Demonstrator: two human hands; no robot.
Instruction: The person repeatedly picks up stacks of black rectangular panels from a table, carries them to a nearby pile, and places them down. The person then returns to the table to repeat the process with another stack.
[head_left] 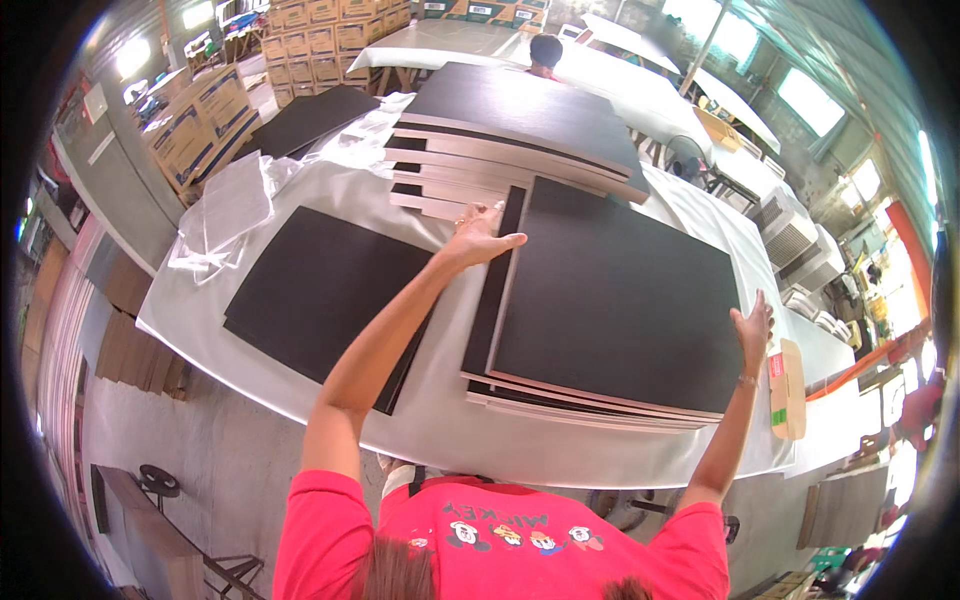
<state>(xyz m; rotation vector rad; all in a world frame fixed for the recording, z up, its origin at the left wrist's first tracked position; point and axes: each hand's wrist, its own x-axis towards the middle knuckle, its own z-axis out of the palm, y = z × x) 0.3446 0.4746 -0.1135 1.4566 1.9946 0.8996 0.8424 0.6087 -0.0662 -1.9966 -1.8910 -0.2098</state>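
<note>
A stack of black panels with pale edges lies in front of me, its top panel (620,300) shifted right so that a strip of the black panel below shows along its left side. My left hand (482,240) is at the stack's far left edge, fingers spread and thumb stretched toward the top panel. Beside the right edge, my right hand (754,328) is raised with its fingers extended and apart. Neither hand grips anything; whether they touch the panel I cannot tell. Left of the stack lie thin black sheets (330,290), partly hidden by my left forearm.
A taller stack of black-topped boards (510,105) stands behind on the white-covered table (190,310). Crumpled clear plastic (235,205) lies at the far left. A brown cardboard piece (787,390) sits at the right edge. Cartons (205,125), a fan (685,157) and another person (545,55) are beyond.
</note>
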